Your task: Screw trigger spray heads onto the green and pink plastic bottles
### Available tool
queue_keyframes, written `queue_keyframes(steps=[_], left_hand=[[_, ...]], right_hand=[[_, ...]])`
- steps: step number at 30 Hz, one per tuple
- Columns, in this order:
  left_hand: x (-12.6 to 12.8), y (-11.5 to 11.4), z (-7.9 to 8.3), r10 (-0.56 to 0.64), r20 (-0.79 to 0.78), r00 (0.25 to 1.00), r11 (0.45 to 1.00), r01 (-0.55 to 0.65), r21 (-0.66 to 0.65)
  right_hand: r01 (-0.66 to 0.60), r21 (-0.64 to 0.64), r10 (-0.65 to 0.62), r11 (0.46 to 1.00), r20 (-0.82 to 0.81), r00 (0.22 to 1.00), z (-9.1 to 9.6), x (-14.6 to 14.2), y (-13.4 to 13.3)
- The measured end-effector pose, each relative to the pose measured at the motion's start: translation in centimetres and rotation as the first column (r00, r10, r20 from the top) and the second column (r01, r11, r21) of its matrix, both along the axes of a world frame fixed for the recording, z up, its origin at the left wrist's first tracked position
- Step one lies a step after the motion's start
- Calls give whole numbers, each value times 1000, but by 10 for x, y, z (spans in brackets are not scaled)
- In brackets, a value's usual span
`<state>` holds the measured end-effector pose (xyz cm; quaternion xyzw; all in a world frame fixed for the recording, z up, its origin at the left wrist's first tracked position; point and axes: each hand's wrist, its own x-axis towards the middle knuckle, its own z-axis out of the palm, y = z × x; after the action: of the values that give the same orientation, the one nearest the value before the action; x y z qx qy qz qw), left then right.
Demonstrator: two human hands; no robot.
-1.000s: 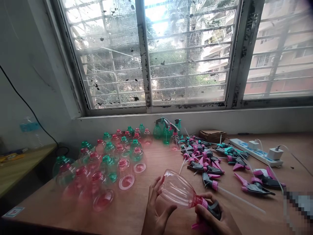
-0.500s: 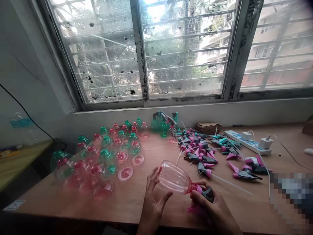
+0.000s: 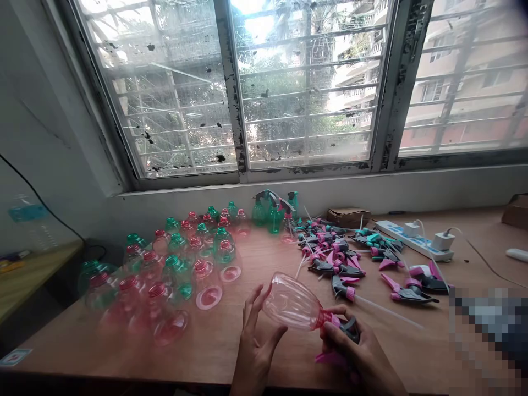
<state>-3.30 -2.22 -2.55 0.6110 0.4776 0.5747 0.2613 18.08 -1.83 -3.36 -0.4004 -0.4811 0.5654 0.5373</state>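
A clear pink bottle (image 3: 292,302) lies tilted on its side in the air above the table, its base to the left and its neck to the right. A pink-and-grey trigger spray head (image 3: 350,329) sits at its neck. My right hand (image 3: 363,349) is closed around this spray head, its pink trigger (image 3: 330,359) pointing down. Beside the bottle's base is my left hand (image 3: 258,344), fingers spread and thumb apart below the bottle. Whether its fingertips touch the base I cannot tell.
Several pink and green bottles (image 3: 201,278) without heads stand at the left. Loose trigger spray heads (image 3: 336,253) lie in a pile on the right, near a white power strip (image 3: 412,239) with cables. Bottles fitted with heads (image 3: 274,214) stand at the back below the window.
The view has shifted slightly. Both hands and the bottle keep nearly the same places, and the bottle's tilt is about the same.
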Motion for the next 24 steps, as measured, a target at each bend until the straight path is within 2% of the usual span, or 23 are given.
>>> queue_keyframes(steps=[3,7,9,14,17,24], left_hand=[[0,0,-2,-10,22,1000,1000,9,17],[4,0,-1,-40,176,983,997,52,-59],[5,-1,1,-32,203,979,995,50,-81],[3,-2,4,-6,10,1000,1000,6,-30],[1,0,0,-13,-17,1000,1000,13,20],[6,-1,-2,17,179,984,999,-11,-32]], right_hand=[[-15,8,15,1000,-18,1000,-2,0,0],[1,-14,-1,1000,9,1000,-4,-6,-2],[18,-19,-17,1000,18,1000,-4,-7,-2],[76,30,-76,997,9,997,-1,-4,-1],[61,42,-61,997,-12,998,-1,-4,-1],[-5,12,5,1000,64,998,-6,-6,-2]])
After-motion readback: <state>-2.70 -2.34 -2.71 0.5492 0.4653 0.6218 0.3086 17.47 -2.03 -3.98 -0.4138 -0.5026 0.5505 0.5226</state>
